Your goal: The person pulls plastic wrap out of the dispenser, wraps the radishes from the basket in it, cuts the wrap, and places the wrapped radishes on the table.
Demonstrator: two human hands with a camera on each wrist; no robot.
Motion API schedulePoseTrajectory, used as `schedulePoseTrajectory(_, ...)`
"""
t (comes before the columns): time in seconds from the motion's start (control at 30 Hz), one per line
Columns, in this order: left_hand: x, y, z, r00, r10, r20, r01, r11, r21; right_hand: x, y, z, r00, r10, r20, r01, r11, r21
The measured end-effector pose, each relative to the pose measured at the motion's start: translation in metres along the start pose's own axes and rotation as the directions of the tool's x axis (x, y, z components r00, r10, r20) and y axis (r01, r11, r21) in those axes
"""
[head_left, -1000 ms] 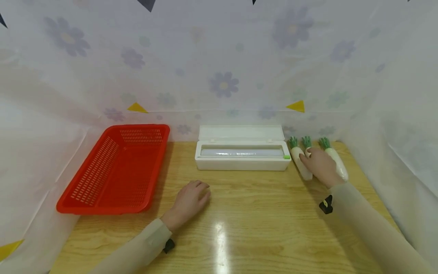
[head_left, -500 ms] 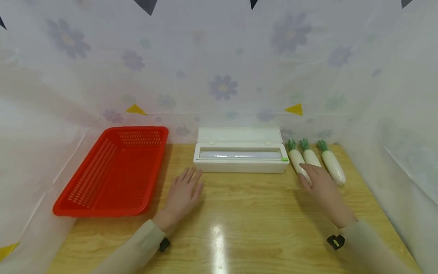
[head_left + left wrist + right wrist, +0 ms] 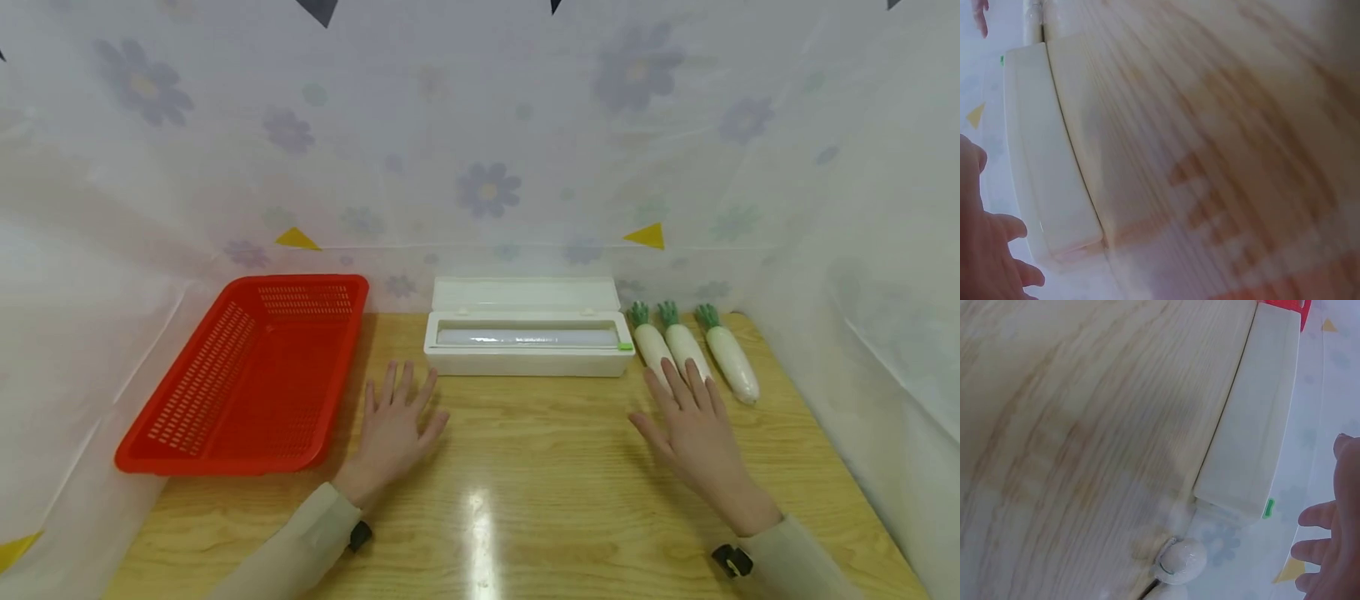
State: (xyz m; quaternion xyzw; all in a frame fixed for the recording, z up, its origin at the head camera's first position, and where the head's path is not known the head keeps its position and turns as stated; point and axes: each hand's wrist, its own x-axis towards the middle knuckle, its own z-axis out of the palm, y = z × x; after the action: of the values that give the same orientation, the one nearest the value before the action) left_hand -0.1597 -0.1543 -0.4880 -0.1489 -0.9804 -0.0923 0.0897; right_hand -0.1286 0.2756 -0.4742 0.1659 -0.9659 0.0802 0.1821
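Note:
My left hand (image 3: 392, 435) is spread flat above the table, fingers straight, between the red basket (image 3: 330, 400) and the white box. On the right, my right hand (image 3: 699, 442) is likewise spread, its fingertips overlapping the lower ends of two white radishes in the head view. Three white radishes with green tops lie side by side: a left radish (image 3: 651, 343), a middle radish (image 3: 681, 340) and a right radish (image 3: 731, 363). The white plastic-wrap box (image 3: 525, 363) stands with its lid (image 3: 525, 293) raised, a roll of clear film (image 3: 525, 337) inside. Neither hand holds anything.
The wooden table (image 3: 555, 483) meets a flower-printed white curtain (image 3: 420, 167) at the back and sides. A green slider (image 3: 626, 346) sits at the box's right end. In the right wrist view the white box (image 3: 1250, 412) runs toward the red basket (image 3: 1300, 307).
My right hand has drawn back from among the radishes toward me and spread its fingers. My left hand has moved slightly left and forward, and its fingers have straightened and spread.

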Motion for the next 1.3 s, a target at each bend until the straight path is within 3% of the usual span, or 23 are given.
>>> schedulePoseTrajectory(0.7, -0.0017, -0.0005, -0.0041, 1.000, 0.004, 0.015, -0.005, 0.998, 0.067, 0.0024, 0.0015, 0.0038, 0.999, 0.050, 0.009, -0.050, 0.997, -0.059)
schedulePoseTrajectory(1.3, -0.0003, 0.0006, -0.0043, 1.000, -0.010, 0.018, 0.009, 0.998, 0.062, 0.0033, -0.0011, -0.0002, 0.990, 0.109, 0.091, -0.104, 0.993, -0.057)
